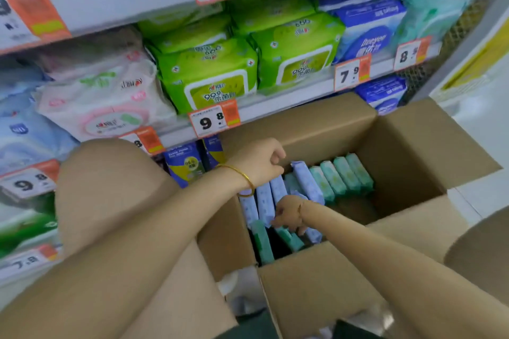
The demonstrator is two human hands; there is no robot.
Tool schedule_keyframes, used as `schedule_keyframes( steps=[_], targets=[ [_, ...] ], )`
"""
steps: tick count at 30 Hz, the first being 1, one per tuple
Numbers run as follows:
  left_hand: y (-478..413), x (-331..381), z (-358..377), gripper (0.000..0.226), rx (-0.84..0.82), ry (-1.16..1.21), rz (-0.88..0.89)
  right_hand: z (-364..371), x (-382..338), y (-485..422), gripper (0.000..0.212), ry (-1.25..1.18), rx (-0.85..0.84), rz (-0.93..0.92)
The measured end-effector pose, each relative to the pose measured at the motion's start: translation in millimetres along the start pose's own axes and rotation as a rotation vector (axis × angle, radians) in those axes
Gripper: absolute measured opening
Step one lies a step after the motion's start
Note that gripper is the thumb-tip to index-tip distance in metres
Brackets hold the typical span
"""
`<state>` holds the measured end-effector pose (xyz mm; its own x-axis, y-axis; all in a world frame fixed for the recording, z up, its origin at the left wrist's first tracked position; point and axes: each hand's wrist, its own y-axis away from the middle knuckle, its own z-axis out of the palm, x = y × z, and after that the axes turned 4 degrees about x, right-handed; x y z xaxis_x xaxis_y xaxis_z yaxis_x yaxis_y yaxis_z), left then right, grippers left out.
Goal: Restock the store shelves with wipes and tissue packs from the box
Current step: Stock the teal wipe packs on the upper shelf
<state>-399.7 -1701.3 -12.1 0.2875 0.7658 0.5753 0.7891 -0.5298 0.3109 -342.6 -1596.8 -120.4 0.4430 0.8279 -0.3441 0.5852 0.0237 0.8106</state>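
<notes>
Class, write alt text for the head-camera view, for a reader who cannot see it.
Two bare hands reach into an open brown cardboard box of upright lavender packs and mint-green packs: the left hand, with a gold bangle, by the top of one lavender pack, the right hand lower among them. Behind, white store shelves hold bright green wipe packs among others.

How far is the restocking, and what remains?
Looks done: green wipes packs fill the shelf above. In hand: the left hand pinches a lavender pack in the box; the right hand reaches among the packs. Left: the box holds rows of lavender packs and teal packs.
</notes>
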Motion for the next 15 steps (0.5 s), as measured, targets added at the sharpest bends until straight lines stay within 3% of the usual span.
schedule_keyframes(
  steps=[6, 13, 15],
  targets=[
    [-14.2, -10.1, 6.9, 0.029, 0.013, -0.098, 0.016, 39.3, -6.2, -22.0, 0.024, -0.117, -0.136, 0.055],
    [-15.6, -11.6, 3.2, 0.03, -0.002, -0.049, -0.045, 7.8, -9.2, -4.7, 0.022, -0.064, -0.044, -0.101],
    [-14.7, -15.3, -1.0, 0.037, -0.044, -0.011, -0.108, -30.3, -4.4, 9.4, 0.02, -0.195, 0.025, -0.109]
  ],
)
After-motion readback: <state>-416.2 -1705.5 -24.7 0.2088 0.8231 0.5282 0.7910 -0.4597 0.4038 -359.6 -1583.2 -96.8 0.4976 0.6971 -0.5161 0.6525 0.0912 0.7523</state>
